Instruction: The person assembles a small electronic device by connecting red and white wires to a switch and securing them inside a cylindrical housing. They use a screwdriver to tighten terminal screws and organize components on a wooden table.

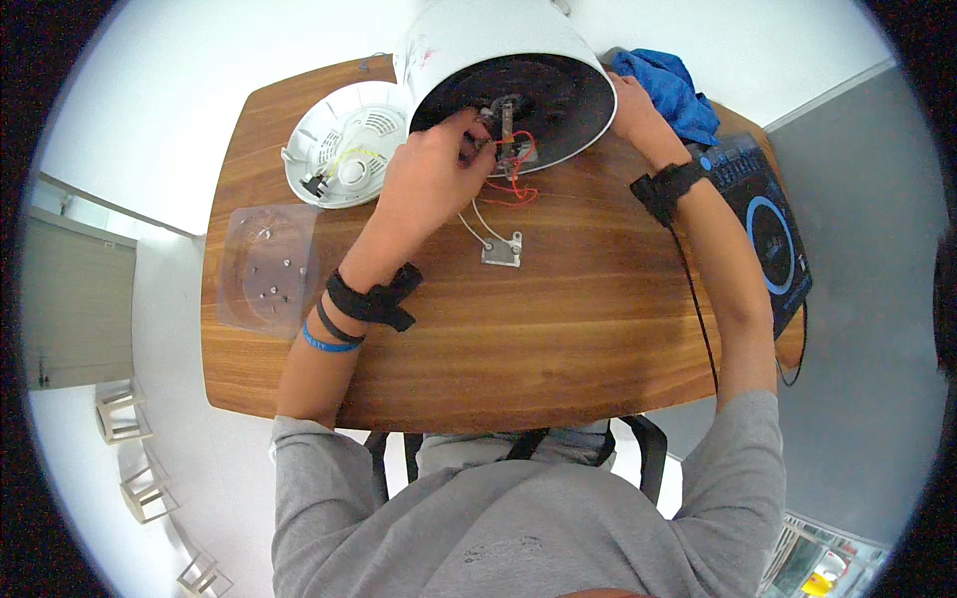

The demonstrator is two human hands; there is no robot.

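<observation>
A white drum-shaped appliance housing (498, 40), looking like a rice cooker body, lies on its side with its dark open underside toward me. My left hand (439, 164) reaches into that opening, fingers bent and closed at the metal parts beside the red wires (518, 169). What its fingertips hold is hidden. Against the housing's right side, my right hand (630, 108) grips the outer wall, its fingertips partly out of sight. A small metal plate (501, 250) on white wires hangs out onto the wooden table (558, 329) below the opening.
Left of the housing sits a round white vented cover (304, 149) with a yellow wire and a black connector. A clear plastic tray (234, 289) holds several small screws. At the right are a blue cloth (663, 90) and a black-and-blue device (743, 179) with a cable.
</observation>
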